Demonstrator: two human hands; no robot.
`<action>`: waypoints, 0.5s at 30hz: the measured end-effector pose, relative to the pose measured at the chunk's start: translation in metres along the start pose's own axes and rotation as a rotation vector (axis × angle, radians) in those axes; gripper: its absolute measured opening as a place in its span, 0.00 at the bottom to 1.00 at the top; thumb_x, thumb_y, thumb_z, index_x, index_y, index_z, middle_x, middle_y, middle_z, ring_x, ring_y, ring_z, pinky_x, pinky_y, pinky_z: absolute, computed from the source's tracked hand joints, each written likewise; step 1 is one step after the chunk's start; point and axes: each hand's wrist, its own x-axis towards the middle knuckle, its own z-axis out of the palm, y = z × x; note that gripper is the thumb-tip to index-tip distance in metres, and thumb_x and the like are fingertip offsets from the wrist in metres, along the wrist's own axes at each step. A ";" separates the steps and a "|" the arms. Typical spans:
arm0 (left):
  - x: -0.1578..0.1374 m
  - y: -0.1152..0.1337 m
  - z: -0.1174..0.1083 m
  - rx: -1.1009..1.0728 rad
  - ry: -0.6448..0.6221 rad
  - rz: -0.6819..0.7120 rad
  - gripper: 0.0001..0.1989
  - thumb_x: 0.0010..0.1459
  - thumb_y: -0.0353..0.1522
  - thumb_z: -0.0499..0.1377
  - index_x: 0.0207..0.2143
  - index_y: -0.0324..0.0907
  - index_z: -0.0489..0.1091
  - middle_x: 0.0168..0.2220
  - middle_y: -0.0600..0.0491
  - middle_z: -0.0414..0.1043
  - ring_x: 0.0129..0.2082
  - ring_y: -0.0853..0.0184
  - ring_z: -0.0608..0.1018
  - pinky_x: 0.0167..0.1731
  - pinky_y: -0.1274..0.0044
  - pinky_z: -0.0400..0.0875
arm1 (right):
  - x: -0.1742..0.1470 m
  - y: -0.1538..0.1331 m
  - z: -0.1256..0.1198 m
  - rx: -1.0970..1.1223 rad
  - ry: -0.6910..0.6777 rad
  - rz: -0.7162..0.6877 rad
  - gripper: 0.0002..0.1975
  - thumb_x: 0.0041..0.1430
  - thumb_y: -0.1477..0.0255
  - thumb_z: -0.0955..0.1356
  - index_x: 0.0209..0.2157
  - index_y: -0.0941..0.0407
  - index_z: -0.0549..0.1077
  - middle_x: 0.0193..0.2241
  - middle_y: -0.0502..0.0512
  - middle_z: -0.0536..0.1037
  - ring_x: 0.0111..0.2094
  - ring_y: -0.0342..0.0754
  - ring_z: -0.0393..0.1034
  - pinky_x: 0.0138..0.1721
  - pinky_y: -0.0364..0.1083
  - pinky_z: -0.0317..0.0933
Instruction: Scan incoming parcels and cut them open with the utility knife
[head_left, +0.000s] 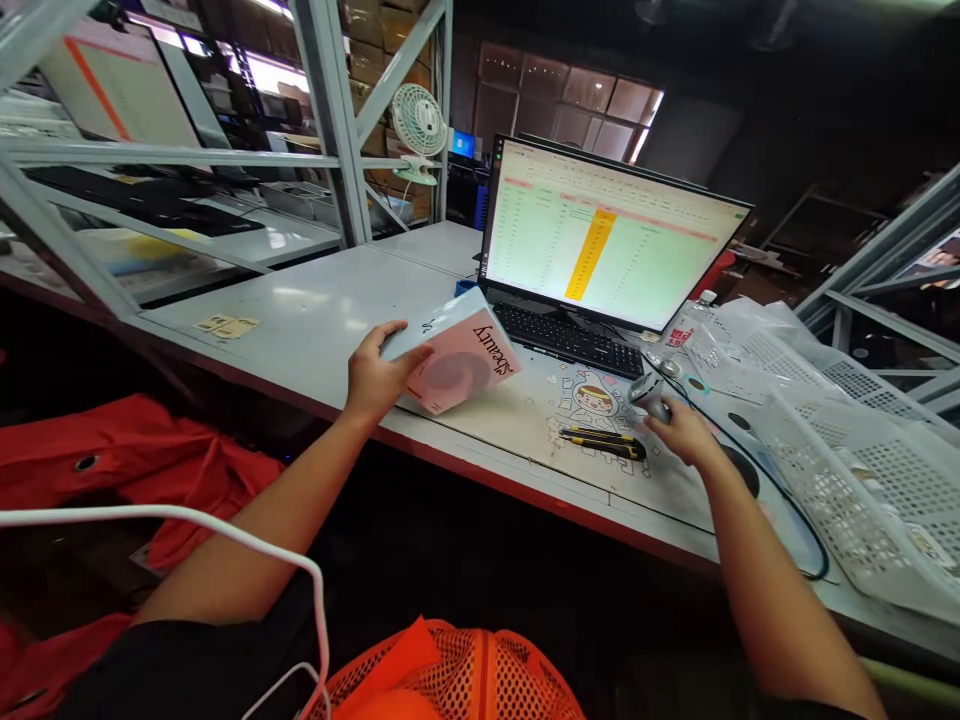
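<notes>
My left hand [379,375] is closed round the left end of a pink and pale blue box [461,360] printed with "beauty". The box is tilted above the front edge of the white desk [300,310]. On the right, my right hand [679,430] grips a grey handheld barcode scanner [651,392], its head pointing toward the monitor. A black and yellow utility knife [604,442] lies on the cartoon-printed desk mat [540,440], just left of my right hand. My fingers partly hide the scanner's handle.
Behind the box stand a black keyboard [570,338] and a monitor [607,235] showing a spreadsheet. White perforated baskets [862,500] and clear plastic bags crowd the right side. A dark cable [787,490] crosses the desk there. A small fan [418,120] is clipped to the metal frame.
</notes>
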 end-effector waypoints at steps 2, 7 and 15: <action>0.010 0.004 -0.003 0.074 -0.033 -0.091 0.35 0.48 0.51 0.76 0.53 0.42 0.78 0.51 0.44 0.77 0.53 0.48 0.78 0.62 0.55 0.70 | 0.003 0.003 0.030 -0.088 0.033 0.040 0.33 0.66 0.64 0.69 0.67 0.67 0.67 0.55 0.72 0.80 0.54 0.63 0.77 0.52 0.53 0.68; 0.014 0.012 0.006 0.029 -0.165 -0.035 0.50 0.38 0.44 0.81 0.64 0.47 0.68 0.62 0.40 0.70 0.61 0.43 0.74 0.62 0.50 0.70 | 0.001 0.034 0.054 -0.099 0.137 0.023 0.35 0.70 0.56 0.65 0.69 0.66 0.67 0.54 0.74 0.80 0.54 0.66 0.77 0.55 0.57 0.68; -0.012 -0.045 0.005 -0.314 -0.558 -0.236 0.41 0.35 0.44 0.82 0.52 0.44 0.75 0.44 0.43 0.81 0.42 0.49 0.84 0.40 0.62 0.84 | -0.016 0.166 0.056 -0.107 0.446 -0.035 0.33 0.65 0.50 0.61 0.58 0.58 0.78 0.58 0.69 0.77 0.59 0.68 0.72 0.62 0.65 0.66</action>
